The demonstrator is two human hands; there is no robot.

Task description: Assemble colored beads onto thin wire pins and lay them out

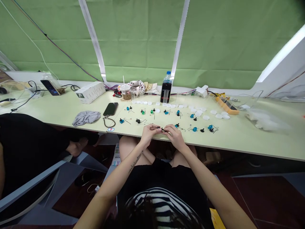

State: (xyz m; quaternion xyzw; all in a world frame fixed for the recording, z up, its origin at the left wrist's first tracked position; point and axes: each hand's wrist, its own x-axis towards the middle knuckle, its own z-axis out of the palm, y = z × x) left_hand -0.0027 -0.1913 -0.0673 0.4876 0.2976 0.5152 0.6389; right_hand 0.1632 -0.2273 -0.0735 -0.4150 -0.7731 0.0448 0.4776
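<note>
My left hand (pixel 149 133) and my right hand (pixel 175 136) meet at the table's front edge. Both pinch a small black part (pixel 163 129) between thumb and fingertips; its exact kind is too small to make out. Beyond the hands lie several little groups of parts, with blue pieces (pixel 194 129), green pieces (pixel 152 111), black stemmed discs (pixel 202 130) and thin metal rods. Closest to my right hand is a blue and black piece (pixel 176 125) with a rod. To the left of my left hand sits a black piece (pixel 138 121) among thin rods.
White round caps (pixel 206 117) run along behind the parts. A phone (pixel 166 92) leans on a bottle (pixel 168 75); another phone (pixel 111 109) lies flat near a grey cloth (pixel 86 118). A drink cup (pixel 125 93), white box (pixel 91 92) and yellow multimeter (pixel 227 105) stand farther out. Someone sits at left.
</note>
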